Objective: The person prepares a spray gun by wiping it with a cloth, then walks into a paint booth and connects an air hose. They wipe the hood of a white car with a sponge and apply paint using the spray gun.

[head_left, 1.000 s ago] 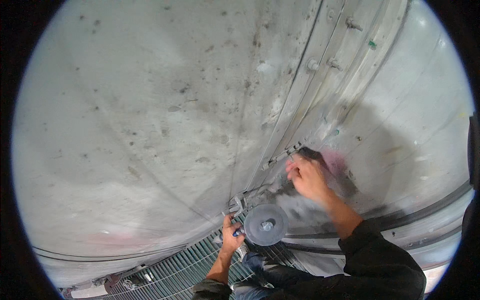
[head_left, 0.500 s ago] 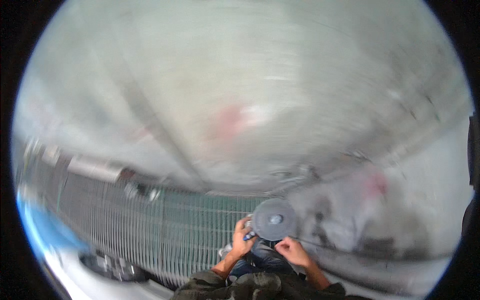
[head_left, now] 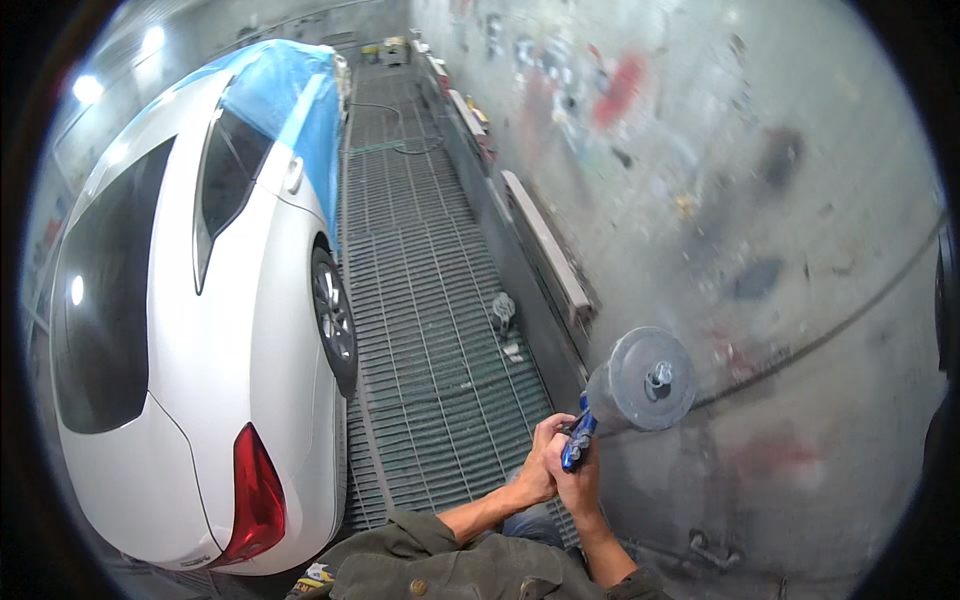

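A blue spray gun (head_left: 580, 441) with a round grey-lidded paint cup (head_left: 648, 380) on top is held out in front of me, tilted to the right. My right hand (head_left: 578, 485) is closed around its handle. My left hand (head_left: 538, 462) presses against the gun from the left, fingers bent onto it and partly hidden by the right hand. The cup's lid faces up toward me, with a small pale knob at its middle. Both forearms come from dark sleeves below.
On the left stands a white car (head_left: 225, 360), its front part wrapped in blue masking film (head_left: 290, 95). A slatted metal grate floor (head_left: 420, 300) runs between it and the paint-stained wall (head_left: 650, 200). A long pale bar (head_left: 545, 240) lines the wall's foot. A hose (head_left: 400, 125) lies farther off.
The view has swung from a blurred look at the wall to the car and grate. The right hand, apart from the gun before, now grips it together with the left.
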`<action>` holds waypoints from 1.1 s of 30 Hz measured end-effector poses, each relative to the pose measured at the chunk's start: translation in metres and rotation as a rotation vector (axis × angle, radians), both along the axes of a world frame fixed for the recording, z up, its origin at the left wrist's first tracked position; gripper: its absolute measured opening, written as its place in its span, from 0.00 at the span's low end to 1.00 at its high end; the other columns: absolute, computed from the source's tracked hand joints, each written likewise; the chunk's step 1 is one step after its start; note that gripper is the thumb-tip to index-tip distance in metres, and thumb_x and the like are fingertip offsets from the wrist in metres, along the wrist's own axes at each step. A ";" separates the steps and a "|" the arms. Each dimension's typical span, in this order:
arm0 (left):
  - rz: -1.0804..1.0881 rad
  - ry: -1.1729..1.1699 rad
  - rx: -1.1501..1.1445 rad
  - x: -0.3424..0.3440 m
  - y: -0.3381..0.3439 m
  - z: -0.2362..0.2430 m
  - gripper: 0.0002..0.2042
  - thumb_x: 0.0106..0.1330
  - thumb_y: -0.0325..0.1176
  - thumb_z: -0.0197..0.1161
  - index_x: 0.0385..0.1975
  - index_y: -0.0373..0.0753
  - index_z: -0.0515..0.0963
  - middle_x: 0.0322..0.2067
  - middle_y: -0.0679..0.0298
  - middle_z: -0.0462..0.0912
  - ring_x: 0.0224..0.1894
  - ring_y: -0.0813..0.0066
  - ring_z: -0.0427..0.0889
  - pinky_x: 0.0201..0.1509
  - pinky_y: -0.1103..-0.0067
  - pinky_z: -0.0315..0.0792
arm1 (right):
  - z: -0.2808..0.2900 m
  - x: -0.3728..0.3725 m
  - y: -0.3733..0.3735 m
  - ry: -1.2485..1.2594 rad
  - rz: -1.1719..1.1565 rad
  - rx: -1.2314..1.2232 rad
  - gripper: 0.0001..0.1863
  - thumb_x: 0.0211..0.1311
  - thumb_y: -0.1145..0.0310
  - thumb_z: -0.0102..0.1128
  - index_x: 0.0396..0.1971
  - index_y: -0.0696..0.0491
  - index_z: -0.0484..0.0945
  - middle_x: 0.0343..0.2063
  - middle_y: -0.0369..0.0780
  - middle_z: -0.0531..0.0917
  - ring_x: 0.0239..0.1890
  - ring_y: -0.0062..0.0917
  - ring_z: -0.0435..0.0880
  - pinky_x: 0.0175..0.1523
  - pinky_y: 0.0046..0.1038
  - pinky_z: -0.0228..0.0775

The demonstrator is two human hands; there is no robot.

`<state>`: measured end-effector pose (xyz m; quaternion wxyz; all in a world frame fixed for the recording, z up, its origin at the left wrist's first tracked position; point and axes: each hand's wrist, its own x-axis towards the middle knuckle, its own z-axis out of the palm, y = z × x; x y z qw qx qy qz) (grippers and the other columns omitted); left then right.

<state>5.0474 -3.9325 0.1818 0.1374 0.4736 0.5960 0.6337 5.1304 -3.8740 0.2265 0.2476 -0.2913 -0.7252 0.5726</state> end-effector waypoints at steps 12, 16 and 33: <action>0.229 0.470 -0.261 -0.282 0.026 0.044 0.31 0.56 0.35 0.70 0.59 0.32 0.67 0.65 0.43 0.59 0.66 0.42 0.61 0.70 0.58 0.57 | 0.005 -0.303 0.100 0.373 0.250 -0.160 0.06 0.67 0.70 0.57 0.39 0.58 0.77 0.31 0.37 0.82 0.34 0.20 0.80 0.39 0.25 0.72; 0.377 0.215 -0.521 -0.355 0.002 0.039 0.16 0.62 0.34 0.63 0.51 0.41 0.77 0.63 0.50 0.66 0.63 0.48 0.66 0.66 0.61 0.63 | -0.028 -0.398 0.184 0.368 0.480 -0.214 0.04 0.68 0.75 0.56 0.35 0.58 0.78 0.28 0.36 0.81 0.31 0.18 0.79 0.35 0.23 0.72; 1.119 -0.310 -0.686 -0.767 0.018 -0.079 0.21 0.70 0.41 0.56 0.17 0.35 0.83 0.16 0.55 0.80 0.21 0.62 0.82 0.28 0.70 0.71 | -0.127 -0.848 0.331 0.152 0.235 0.449 0.05 0.64 0.76 0.61 0.28 0.58 0.78 0.22 0.31 0.77 0.24 0.17 0.74 0.29 0.23 0.65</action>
